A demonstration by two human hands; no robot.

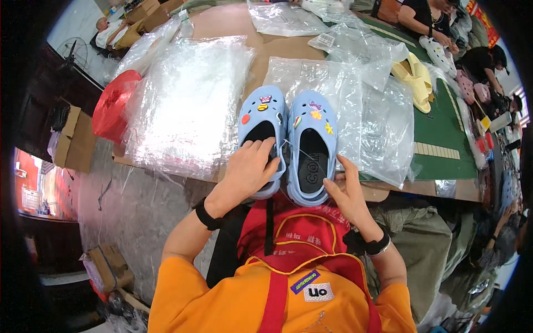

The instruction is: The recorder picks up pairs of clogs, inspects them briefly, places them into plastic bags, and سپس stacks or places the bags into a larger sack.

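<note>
The left hand (250, 166) lies flat on the left light-blue foam clog (262, 133), its fingers spread over the dark foot opening and curling down on the heel rim; it presses and steadies the shoe more than it clenches it. The right hand (347, 191) rests against the near right side of the right light-blue foam clog (312, 145), thumb and fingers loosely bent along the heel edge, touching the sole rim without a closed grasp that can be made out.

The two clogs sit side by side and touching at the near edge of the brown cardboard-covered table (233, 22), toes pointing far, heels toward the person, so each long axis runs near to far, straight out from the hands. Each hand is nearest its own shoe: the left clog lies under the left palm, the right clog just left of the right palm. Small coloured charms dot both toe caps.

To the left of the shoes lies a thick stack of clear plastic bags (186, 100), with a red plastic bag (114, 108) at its far left edge. Further clear plastic bags (355, 94) spread beneath and right of the right clog. A pair of pale yellow clogs (416, 83) rests far right on the green mat (441, 127), where other people work.
</note>
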